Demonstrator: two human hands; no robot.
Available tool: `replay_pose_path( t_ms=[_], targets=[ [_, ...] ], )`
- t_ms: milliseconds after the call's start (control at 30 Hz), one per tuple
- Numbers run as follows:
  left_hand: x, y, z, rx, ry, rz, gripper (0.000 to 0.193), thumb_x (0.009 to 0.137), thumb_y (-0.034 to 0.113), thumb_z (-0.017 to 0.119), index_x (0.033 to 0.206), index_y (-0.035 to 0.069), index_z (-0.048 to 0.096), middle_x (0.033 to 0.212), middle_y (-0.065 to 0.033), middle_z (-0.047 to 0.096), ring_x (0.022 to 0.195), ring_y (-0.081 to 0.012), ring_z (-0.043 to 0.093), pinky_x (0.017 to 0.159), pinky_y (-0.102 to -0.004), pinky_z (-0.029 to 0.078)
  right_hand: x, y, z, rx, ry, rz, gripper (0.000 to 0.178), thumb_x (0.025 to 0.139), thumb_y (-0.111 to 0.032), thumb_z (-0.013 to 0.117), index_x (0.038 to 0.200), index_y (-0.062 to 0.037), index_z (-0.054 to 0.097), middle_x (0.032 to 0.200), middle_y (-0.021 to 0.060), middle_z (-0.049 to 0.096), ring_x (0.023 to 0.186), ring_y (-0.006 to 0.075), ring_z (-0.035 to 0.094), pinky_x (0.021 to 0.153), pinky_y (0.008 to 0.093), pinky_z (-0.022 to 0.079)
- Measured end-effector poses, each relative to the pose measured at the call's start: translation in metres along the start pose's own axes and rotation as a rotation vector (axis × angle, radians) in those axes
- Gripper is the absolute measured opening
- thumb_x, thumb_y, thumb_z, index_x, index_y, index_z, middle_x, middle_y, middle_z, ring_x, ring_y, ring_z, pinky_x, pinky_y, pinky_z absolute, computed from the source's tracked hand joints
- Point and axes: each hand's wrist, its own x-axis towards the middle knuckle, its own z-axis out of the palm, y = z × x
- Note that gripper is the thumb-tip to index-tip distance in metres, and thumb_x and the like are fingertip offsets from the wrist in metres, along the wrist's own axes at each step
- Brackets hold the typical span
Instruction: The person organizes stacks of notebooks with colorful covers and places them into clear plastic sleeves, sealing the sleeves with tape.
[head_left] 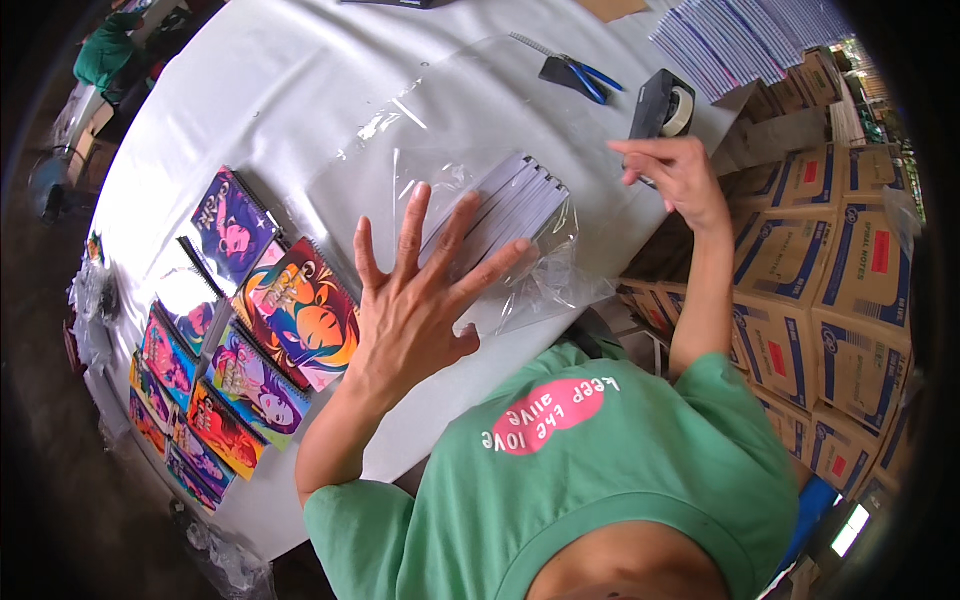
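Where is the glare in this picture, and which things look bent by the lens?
Head view: white glints on the clear plastic bag; same head view: glare whitens part of one notebook at left; head view again: stacked boxes lean and curve toward the right rim.

The left hand (412, 312) hides the near end of a white stack (508, 205) in a clear plastic bag (560, 285); whether they touch is unclear. Whether the right hand (684, 180) pinches anything cannot be told. The top edge crops a purplish pile (735, 40). A person in green (104, 52), upper left, is small and blurred.
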Motion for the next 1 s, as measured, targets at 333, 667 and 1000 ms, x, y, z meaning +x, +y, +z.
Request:
replay_pose_path(
  t_ms=[333, 667, 1000],
  targets=[
    [0.002, 0.008, -0.004, 0.056, -0.02, -0.05, 0.097, 0.052, 0.023, 0.08, 0.134, 0.049, 0.036, 0.151, 0.0006, 0.022, 0.14, -0.0383, 0.004, 0.1, -0.071, 0.004, 0.067, -0.11, 0.045, -0.936, -0.427, -0.251, 0.098, 0.058, -0.017, 0.08, 0.142, -0.0184, 0.029, 0.085, 0.0127, 0.066, 0.079, 0.0301, 0.065, 0.066, 0.0392, 0.051],
    [0.002, 0.015, 0.009, -0.108, 0.125, -0.077, 0.044, 0.067, 0.029, 0.077, 0.109, 0.025, 0.066, 0.147, -0.0024, 0.031, 0.14, -0.0378, 0.001, 0.099, -0.0704, -0.002, 0.014, -0.082, 0.065, -0.128, -0.031, -1.165, 0.022, 0.063, -0.018, 0.078, 0.078, -0.0337, 0.073, 0.123, 0.0017, 0.059, 0.122, 0.0262, 0.045, 0.09, 0.0385, 0.029],
    [0.031, 0.043, -0.01, -0.359, 1.315, -0.063, 0.052, 0.048, 0.031, 0.09, 0.087, 0.009, 0.064, 0.103, -0.0105, 0.052, 0.12, -0.0347, 0.042, 0.099, -0.0473, 0.031, 0.028, -0.016, 0.062, 0.076, -0.267, -0.677, 0.038, 0.069, -0.026, 0.079, 0.099, -0.0117, 0.062, 0.137, 0.0126, 0.042, 0.131, 0.027, 0.034, 0.106, 0.0414, 0.029]
  ],
)
